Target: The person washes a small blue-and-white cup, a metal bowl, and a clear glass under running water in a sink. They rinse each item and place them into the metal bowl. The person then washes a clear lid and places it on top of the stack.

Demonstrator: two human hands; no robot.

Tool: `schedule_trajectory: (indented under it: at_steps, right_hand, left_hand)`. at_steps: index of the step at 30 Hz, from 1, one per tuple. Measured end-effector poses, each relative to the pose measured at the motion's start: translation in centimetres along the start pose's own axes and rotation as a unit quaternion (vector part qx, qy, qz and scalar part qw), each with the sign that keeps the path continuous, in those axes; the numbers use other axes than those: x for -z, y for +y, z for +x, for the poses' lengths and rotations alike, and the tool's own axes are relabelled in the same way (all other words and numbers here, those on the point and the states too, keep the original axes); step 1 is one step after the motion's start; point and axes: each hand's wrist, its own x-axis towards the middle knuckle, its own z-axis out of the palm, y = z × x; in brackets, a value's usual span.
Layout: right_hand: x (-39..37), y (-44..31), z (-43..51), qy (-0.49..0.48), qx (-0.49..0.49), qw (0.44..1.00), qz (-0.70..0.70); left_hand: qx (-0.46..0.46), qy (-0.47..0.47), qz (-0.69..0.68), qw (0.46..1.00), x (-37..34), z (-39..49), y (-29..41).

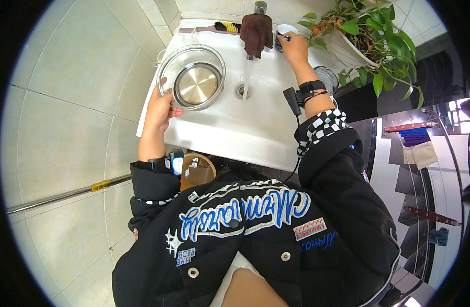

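Observation:
My left hand [161,107] grips the near left side of a clear glass pot [219,86] with a round metal bottom, a kettle body by its look. The pot is tilted over the left part of the white washbasin [227,128]. At the back right of the basin, my right hand [294,46] is closed around a dark blue cup [279,45] with a white inside. Part of the cup is hidden by the fingers. Water runs from the faucet [260,7], over which a brown cloth [256,34] hangs, toward the drain [240,90].
A brush [204,29] with black and yellow bristles lies along the back rim. A potted trailing plant [373,42] stands at the right. Below my right forearm's far side sits a clear round lid or dish [327,78]. A brown bucket [198,172] is under the basin.

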Motion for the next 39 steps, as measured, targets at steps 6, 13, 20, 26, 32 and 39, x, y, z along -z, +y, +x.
schedule_trajectory:
  at_steps: [6,13,20,26,32,39]
  right_hand:
    - [0.8,0.9,0.7,0.129,0.061,0.988,0.064]
    - [4.0,-0.5,0.7,0.196,0.085,0.964,0.159]
    - [5.0,-1.7,-5.4,0.197,0.14,0.955,0.172]
    - [-0.7,-3.0,-11.6,-0.221,-0.297,0.778,0.508]
    - [-3.1,-2.7,-10.7,-0.364,-0.374,0.446,0.727]
    - [-4.0,-3.1,-10.9,-0.234,-0.379,0.465,0.765]
  left_hand:
    - [-0.013,-0.007,-0.009,1.0,-0.6,0.1,0.7]
    - [-0.017,-0.015,-0.034,0.999,-1.3,1.1,1.0]
    - [-0.012,-0.021,-0.029,0.999,-1.5,1.6,1.2]
    - [-0.023,-0.014,-0.049,0.998,-1.7,1.6,1.5]
    - [-0.018,-0.012,-0.045,0.999,-1.8,1.3,1.9]
    - [-0.019,0.0,-0.043,0.999,-1.8,1.1,2.0]
